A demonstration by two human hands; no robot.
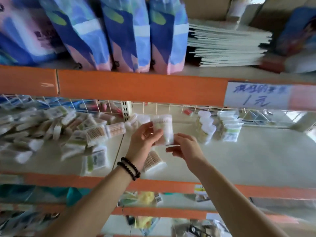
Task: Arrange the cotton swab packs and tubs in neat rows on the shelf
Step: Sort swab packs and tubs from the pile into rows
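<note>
Clear plastic, blurred by motion: the cotton swab tub (163, 129) sits upright in the air above the middle of the pale shelf (256, 159). Your left hand (145, 135) grasps it, thumb and fingers curled round its lower half. Your right hand (184, 147) is just beside the tub's bottom edge, fingers loosely bent; whether it touches the tub, you cannot tell. Left of the tub, a loose heap of swab packs (56, 130) covers the shelf. Right of it, a short row of tubs (206, 126) stands beside a row of flat packs (230, 127). A black bead bracelet (129, 168) circles your left wrist.
</note>
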